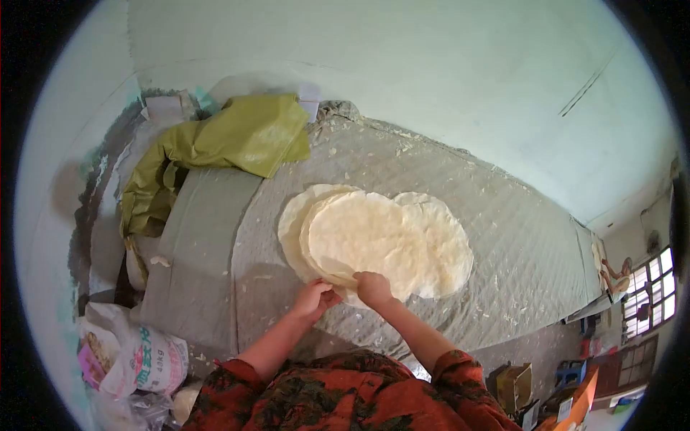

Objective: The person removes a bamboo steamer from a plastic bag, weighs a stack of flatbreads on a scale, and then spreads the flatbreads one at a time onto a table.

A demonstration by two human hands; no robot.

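Thin, round, pale flatbreads [366,233] lie in overlapping piles on a grey quilted cloth [517,244] before me. My right hand [374,289] is closed on the near edge of the upper sheets, thumb and fingers pinching the rim. Just to its left, my left hand [314,300] has its fingers curled at the same near rim, and they seem to pinch the edge of a sheet. The fingertips of both hands are partly hidden by the flatbread. More sheets show at the left and right of the pile.
A folded olive-green sheet [230,136] lies at the back left against the wall. A white printed sack [154,359] stands at the lower left. At the lower right are a cardboard box [514,386] and blue stools [570,373]. Another person [617,279] is far right, by a window.
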